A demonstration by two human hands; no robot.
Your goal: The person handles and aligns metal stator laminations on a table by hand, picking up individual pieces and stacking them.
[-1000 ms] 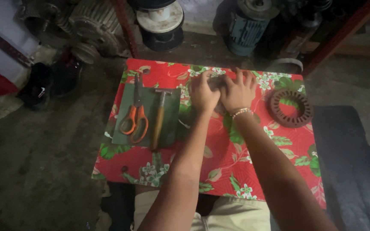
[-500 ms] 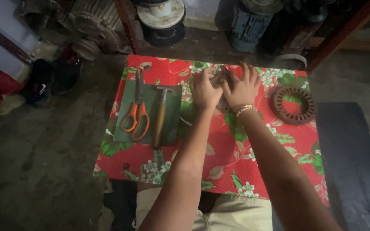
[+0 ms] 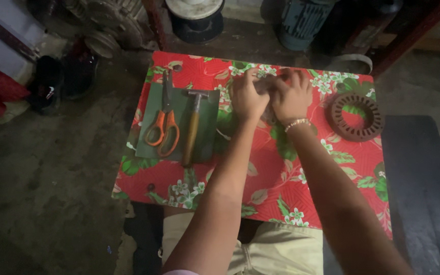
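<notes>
While I look down over my knees, the small table [image 3: 143, 178] in front of me is covered by a red cloth printed with green leaves and white flowers. Farthest left on it lies a dark green mat [image 3: 207, 127], and on that mat rest orange-handled scissors [image 3: 163, 133], blades pointing away from me, with a wooden-handled hammer [image 3: 192, 130] just beside them, its metal head at the far end.

Next comes my left hand [image 3: 247, 99], knuckles up and fingers curled down over something small and dull-coloured (I cannot make out what it is, since both hands cover nearly all of it). It sits at the far middle of the cloth, between my two hands. My right hand [image 3: 292, 97] presses against the left, fingers bent over the same small object [image 3: 267, 86], a beaded bracelet [image 3: 296, 124] on the wrist. Whether either hand truly grips the piece or only rests on it, I cannot tell.

Further right, apart from my hands, a rusty brown metal ring [image 3: 356, 117] with teeth around its inner edge lies flat on the cloth. Beyond the table's far edge stand dim motor housings [image 3: 115, 23] on the dirt floor.
</notes>
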